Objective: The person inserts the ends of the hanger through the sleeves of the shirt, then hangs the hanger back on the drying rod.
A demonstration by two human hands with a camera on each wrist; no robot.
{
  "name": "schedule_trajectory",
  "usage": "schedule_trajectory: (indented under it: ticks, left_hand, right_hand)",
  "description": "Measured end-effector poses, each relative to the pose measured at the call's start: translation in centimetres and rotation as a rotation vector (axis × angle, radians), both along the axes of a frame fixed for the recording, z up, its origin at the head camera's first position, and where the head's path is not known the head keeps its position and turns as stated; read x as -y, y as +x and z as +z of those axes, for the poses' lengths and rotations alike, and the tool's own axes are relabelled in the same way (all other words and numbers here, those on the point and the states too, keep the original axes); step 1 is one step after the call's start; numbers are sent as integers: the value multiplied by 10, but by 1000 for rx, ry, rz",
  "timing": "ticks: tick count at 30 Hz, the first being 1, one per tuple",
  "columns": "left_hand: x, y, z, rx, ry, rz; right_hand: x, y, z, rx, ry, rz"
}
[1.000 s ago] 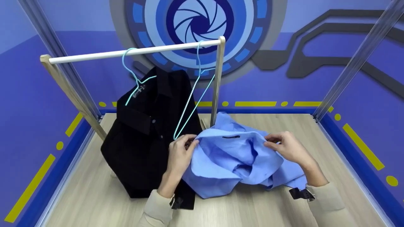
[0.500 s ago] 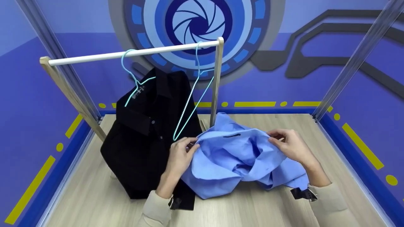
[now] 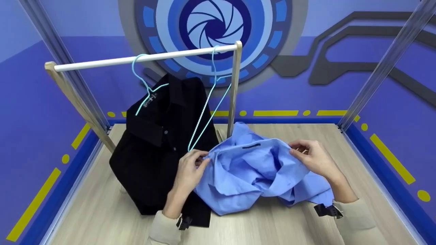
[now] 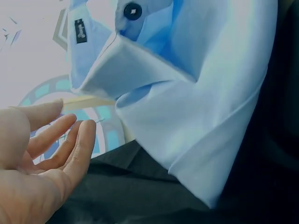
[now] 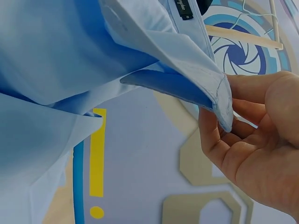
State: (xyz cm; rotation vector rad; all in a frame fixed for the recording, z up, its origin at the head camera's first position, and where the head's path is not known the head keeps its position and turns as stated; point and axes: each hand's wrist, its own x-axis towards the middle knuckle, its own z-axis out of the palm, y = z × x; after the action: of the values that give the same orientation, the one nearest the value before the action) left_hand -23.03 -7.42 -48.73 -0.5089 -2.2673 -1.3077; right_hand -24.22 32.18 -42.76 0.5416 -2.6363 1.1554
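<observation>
A light blue shirt (image 3: 235,202) lies bunched on the table, its collar held up and a dark label (image 3: 251,146) showing inside the neck. My right hand (image 3: 315,158) pinches the collar's right side between thumb and fingers; the right wrist view shows the collar tip (image 5: 223,105) in that grip. At the collar's left side is my left hand (image 3: 187,172). In the left wrist view, its loosely bent fingers (image 4: 84,144) stand apart from the thumb, beside the cloth and with nothing between them. A black button (image 4: 132,11) shows near the neck.
Left of the blue shirt, a black shirt (image 3: 150,183) hangs on a light blue hanger (image 3: 139,71) from a rack with a white bar (image 3: 102,62). A bare light blue hanger (image 3: 201,126) hangs close behind my left hand. Blue walls (image 3: 381,102) enclose the wooden table (image 3: 272,228).
My left hand has let go of the collar and shifted slightly left; the collar's left flap has dropped and creased. My right hand moved slightly right early on, keeping its pinch.
</observation>
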Motion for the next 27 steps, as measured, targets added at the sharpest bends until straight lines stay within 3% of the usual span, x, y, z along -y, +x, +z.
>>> schedule_trajectory:
  ticks: [5,8,12,15,22,27]
  left_hand:
    - [10,3,2,-68,10,84]
    - [15,6,6,-66,60,112]
    - [21,8,15,-57,164,132]
    - [25,10,23,-87,227,155]
    - [27,14,45,-173,275,238]
    - [23,14,58,-175,293,219]
  right_hand:
    - [-1,0,-2,-2,-5,4]
    - [-2,0,-2,-2,-1,6]
    - [-2,2,-3,6,-8,11]
    - [-1,3,-4,17,-13,11]
    - [-1,3,-5,17,-2,9]
    - [0,1,-6,14,5,15]
